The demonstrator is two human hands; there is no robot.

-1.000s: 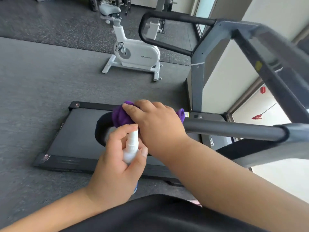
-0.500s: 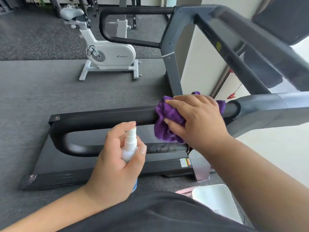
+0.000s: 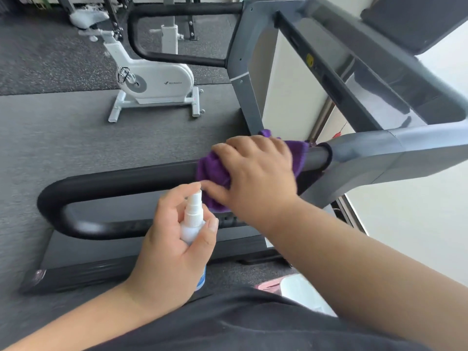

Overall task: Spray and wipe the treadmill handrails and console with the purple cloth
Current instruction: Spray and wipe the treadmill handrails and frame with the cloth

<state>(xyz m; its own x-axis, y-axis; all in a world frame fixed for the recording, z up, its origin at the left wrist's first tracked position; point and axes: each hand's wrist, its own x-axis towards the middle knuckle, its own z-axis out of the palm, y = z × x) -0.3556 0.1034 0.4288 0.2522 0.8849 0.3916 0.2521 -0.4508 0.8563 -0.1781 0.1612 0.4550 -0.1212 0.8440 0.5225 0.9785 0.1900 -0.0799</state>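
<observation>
- Our right hand [image 3: 255, 173] wraps the cloth [image 3: 212, 173] round the near handrail [image 3: 121, 181], close to its grey end joint.
- Our left hand [image 3: 172, 247] grips the spray bottle [image 3: 192, 219] just beside it.
- Bare rail runs left to the bend.

A gym: a treadmill [image 3: 354, 79] at centre, a white exercise bike [image 3: 152, 82] at eleven o'clock, perhaps racks behind, on dark rubber flooring [image 3: 50, 148].

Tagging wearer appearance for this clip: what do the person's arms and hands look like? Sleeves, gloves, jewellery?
Both forearms are bare to the edge of the picture, with no sleeve showing. The left hand and right hand wear no gloves, and no rings, watch or wristband can be seen. Nails look short and unpainted. A black garment covers the torso at the bottom of the picture.
</observation>
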